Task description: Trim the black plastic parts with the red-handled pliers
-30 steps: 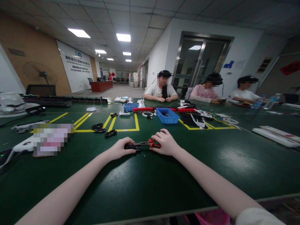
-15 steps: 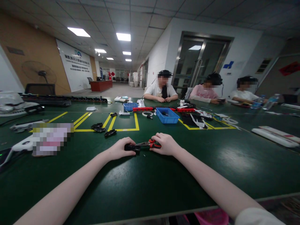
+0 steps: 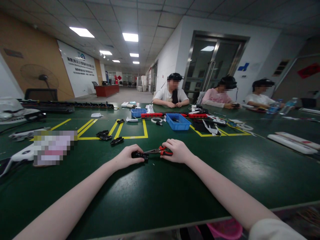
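My left hand (image 3: 128,157) is closed around a small black plastic part (image 3: 140,156), its right end sticking out past my fingers. In my right hand (image 3: 178,152) are needle-nose pliers (image 3: 155,151) with red and black handles. Their long metal jaws point left and reach the upper right end of the black part; whether the tips grip anything is too small to tell. Just right of the part, a tiny white scrap (image 3: 153,164) lies on the green table (image 3: 150,200). Several similar black parts (image 3: 104,134) rest beyond my left hand.
Past my hands stand a blue bin (image 3: 178,126) with dark items inside and a smaller blue bin (image 3: 138,114). Red strips (image 3: 152,115) lie behind them. Yellow tape (image 3: 135,137) marks the table. A pixelated object (image 3: 55,148) is at left, white bars (image 3: 291,145) at right. Three people sit opposite.
The pliers' handles look slightly wider apart and the jaws still meet the black part. The whole view has shifted a little; both hands stay nearly in place.
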`<control>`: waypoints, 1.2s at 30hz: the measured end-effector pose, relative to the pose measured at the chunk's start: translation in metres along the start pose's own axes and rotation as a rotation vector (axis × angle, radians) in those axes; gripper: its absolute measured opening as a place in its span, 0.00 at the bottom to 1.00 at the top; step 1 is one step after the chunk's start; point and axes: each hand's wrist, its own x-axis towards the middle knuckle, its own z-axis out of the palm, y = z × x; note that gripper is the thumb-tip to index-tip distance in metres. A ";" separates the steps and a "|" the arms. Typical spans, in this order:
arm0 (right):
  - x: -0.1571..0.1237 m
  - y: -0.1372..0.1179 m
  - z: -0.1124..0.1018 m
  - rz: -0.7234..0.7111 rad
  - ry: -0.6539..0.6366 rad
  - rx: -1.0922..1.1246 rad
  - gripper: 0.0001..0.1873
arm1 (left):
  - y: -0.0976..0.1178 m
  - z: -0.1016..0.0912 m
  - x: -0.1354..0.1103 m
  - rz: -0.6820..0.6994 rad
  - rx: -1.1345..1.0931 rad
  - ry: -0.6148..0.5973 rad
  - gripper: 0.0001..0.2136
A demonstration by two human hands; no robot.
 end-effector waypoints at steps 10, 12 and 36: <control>0.001 -0.001 0.002 0.014 0.055 -0.020 0.24 | -0.008 0.004 0.000 0.099 0.095 0.086 0.12; 0.001 -0.001 0.001 0.017 0.062 -0.022 0.24 | -0.007 0.004 0.000 0.104 0.084 0.065 0.13; 0.001 -0.001 0.003 0.013 0.114 -0.044 0.25 | -0.002 0.004 -0.001 0.070 -0.039 0.020 0.15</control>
